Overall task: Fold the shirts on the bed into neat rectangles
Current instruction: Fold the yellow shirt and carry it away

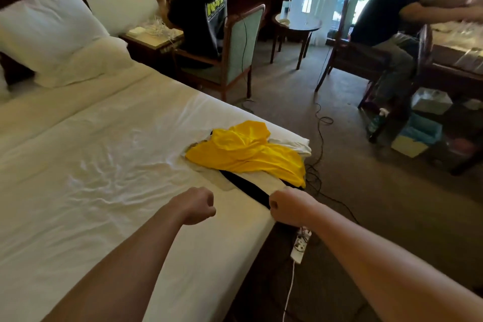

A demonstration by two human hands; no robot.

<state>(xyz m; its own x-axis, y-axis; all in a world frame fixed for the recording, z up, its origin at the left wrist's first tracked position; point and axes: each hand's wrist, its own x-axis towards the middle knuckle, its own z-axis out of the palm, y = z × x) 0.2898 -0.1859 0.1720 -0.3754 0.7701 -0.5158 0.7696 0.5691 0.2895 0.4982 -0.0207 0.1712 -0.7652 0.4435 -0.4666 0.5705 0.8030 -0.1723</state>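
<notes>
A crumpled yellow shirt (245,154) lies near the bed's right edge. It rests on top of a white shirt with a black band (251,185), and another white garment (292,146) shows behind it. My right hand (287,206) grips the near end of the white shirt, right where the black band ends at the mattress edge. My left hand (196,205) is curled into a fist at the same shirt's near left edge and holds the fabric there. Both forearms reach in from the bottom of the view.
The white bed (104,165) is wrinkled left of the shirts, with pillows (52,34) at the head. Cables and a power strip (300,246) lie on the carpet beside the bed. Two people sit on chairs (243,42) beyond it, near a round table (298,25).
</notes>
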